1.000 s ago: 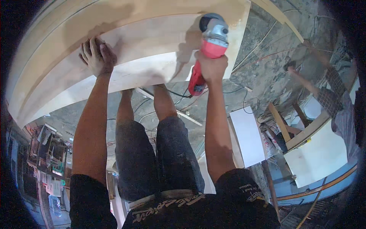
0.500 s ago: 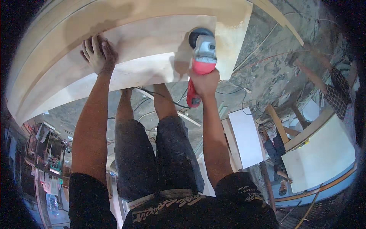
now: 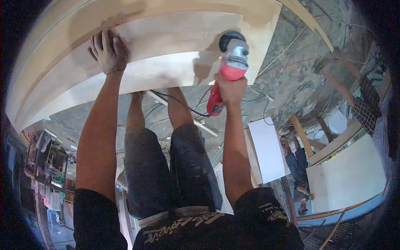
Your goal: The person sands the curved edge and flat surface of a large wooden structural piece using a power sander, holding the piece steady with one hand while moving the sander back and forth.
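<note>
A red and silver angle grinder (image 3: 234,62) with a dark round disc is gripped in my right hand (image 3: 231,88), my fingers wrapped round its body. Its disc overlaps the right end of a pale wooden board (image 3: 175,31); whether it touches the surface I cannot tell. On the same board, farther left, my left hand (image 3: 108,52) lies flat with its fingers spread. The board rests on a larger light-coloured panel (image 3: 256,46). From the grinder's lower end a black cord (image 3: 183,103) trails away to the left.
Cords and thin strips (image 3: 204,127) of wood lie on the grey floor below. To the right stand a white board (image 3: 268,148) and a large pale panel (image 3: 348,175), with a person's hand (image 3: 311,196) at its edge. Another person's checked shorts (image 3: 366,114) show at the far right. Cluttered shelves (image 3: 48,160) stand left.
My right hand has moved the grinder a little to the right along the board. My left hand stays on the board. The person beside the large panel has shifted slightly.
</note>
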`<state>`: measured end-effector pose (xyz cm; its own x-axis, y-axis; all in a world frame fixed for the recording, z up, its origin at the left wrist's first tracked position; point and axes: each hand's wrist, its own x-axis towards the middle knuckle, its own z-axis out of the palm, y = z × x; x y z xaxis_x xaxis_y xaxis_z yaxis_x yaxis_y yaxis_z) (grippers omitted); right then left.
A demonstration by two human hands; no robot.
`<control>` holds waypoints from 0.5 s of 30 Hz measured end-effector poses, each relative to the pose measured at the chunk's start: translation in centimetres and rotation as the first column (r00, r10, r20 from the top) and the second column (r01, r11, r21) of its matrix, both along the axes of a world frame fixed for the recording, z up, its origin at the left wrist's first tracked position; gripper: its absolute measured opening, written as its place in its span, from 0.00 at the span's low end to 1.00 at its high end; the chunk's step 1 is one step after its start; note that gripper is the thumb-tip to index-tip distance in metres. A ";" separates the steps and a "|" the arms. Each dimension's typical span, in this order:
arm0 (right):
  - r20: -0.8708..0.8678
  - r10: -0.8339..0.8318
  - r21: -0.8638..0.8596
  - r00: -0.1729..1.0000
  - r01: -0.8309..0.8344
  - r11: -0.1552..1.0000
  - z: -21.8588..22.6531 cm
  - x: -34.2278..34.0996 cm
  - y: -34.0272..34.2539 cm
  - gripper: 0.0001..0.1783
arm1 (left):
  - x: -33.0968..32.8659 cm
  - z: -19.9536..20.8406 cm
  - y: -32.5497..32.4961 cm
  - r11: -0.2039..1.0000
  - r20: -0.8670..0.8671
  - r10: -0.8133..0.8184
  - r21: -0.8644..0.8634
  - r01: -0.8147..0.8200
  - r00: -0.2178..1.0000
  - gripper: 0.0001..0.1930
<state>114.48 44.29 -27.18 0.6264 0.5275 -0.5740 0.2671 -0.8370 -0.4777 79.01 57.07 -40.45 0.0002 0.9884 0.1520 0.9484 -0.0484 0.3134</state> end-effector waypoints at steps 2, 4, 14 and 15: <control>-0.128 -0.099 -0.035 0.987 0.095 0.995 0.7 1.3 0.5 0.17 | -0.1 0.0 0.0 1.000 0.002 0.014 0.001 -0.014 1.000 0.27; -0.161 -0.086 -0.007 0.983 0.086 0.996 0.6 1.8 0.2 0.16 | 0.1 0.0 0.0 1.000 0.012 0.011 0.013 -0.011 1.000 0.27; -0.152 0.003 0.012 0.988 -0.001 1.000 -1.4 1.6 -2.1 0.14 | 0.2 0.2 0.1 0.999 0.013 -0.013 0.038 0.013 1.000 0.27; -0.209 -0.053 -0.057 0.976 0.042 0.998 -1.6 2.0 -1.8 0.14 | 0.0 0.1 0.0 0.999 0.013 -0.013 0.032 0.013 1.000 0.27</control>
